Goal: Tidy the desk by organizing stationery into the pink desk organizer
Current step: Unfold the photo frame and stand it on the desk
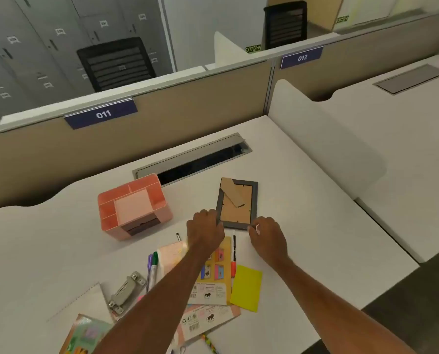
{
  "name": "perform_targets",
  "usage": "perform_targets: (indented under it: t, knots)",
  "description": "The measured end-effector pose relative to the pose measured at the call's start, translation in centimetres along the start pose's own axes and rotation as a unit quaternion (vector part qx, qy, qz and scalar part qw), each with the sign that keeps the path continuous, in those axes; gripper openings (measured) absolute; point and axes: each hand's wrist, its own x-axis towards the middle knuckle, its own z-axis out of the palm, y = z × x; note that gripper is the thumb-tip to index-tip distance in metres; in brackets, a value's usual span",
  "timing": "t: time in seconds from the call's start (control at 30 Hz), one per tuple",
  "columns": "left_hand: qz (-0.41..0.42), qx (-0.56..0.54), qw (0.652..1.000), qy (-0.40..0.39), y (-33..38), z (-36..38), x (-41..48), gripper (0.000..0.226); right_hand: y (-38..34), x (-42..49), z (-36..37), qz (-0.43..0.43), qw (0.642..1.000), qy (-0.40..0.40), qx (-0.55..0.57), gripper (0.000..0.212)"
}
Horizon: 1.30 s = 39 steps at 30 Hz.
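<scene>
We are gripping the picture frame (pixel 237 208) by its near corners, left hand (pixel 205 232) and right hand (pixel 267 236) both curled on it. The pink organizer (pixel 165 209) is sitting just left on the table (pixel 302 213); we are probably best lifting the frame level

A blue number plate (pixel 101 114) on the partition (pixel 187 106) at the far left reads "011" in white, and a second plate (pixel 302 57) further right on it reads "012". Beyond the partition, a green sign (pixel 252 49) reads "EXIT" with an arrow, and a fainter sign (pixel 341 19) at the far right seems to read the same. The locker tags (pixel 103 23) and the print on the card packs (pixel 208 293) on the near counter are too small to read.
</scene>
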Motion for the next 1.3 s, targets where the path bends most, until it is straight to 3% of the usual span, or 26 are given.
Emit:
perform_targets:
  t: [0.13, 0.33, 0.53, 0.8, 0.87, 0.93, 1.03, 1.3]
  knots:
    - [-0.044, 0.044, 0.998, -0.034, 0.8, 0.1, 1.1, 0.039, -0.4, 0.9, 0.3, 0.074, 0.997, -0.011, 0.029, 0.038]
    - [-0.073, 0.020, 0.996, -0.052, 1.3, 0.6, 2.1, 0.035, -0.1, 1.8, 1.2, 0.082, 0.996, -0.007, 0.034, 0.014]
    - [-0.116, -0.055, 0.991, -0.036, 1.9, 0.0, 2.6, 0.020, -0.4, 2.2, 1.4, 0.093, 0.994, 0.005, 0.062, 0.024]
    - [-0.167, -0.172, 0.971, -0.006, 2.7, -0.4, 3.1, 0.052, -1.0, 3.3, 0.9, 0.135, 0.983, 0.024, 0.119, 0.023]
    - [-0.165, -0.235, 0.958, 0.011, 3.2, -0.5, 3.4, 0.059, -1.0, 3.8, 0.6, 0.145, 0.977, 0.038, 0.154, 0.025]
    - [-0.154, -0.284, 0.946, 0.033, 3.9, -1.0, 3.6, 0.056, -1.0, 4.4, 0.3, 0.162, 0.971, 0.053, 0.167, 0.006]
    - [-0.137, -0.327, 0.933, 0.060, 5.4, -2.3, 4.1, 0.049, -1.3, 5.6, -0.4, 0.167, 0.966, 0.073, 0.183, 0.018]
    - [-0.111, -0.374, 0.916, 0.095, 8.3, -5.3, 7.3, 0.047, -2.6, 9.8, -4.6, 0.118, 0.964, 0.132, 0.198, 0.016]
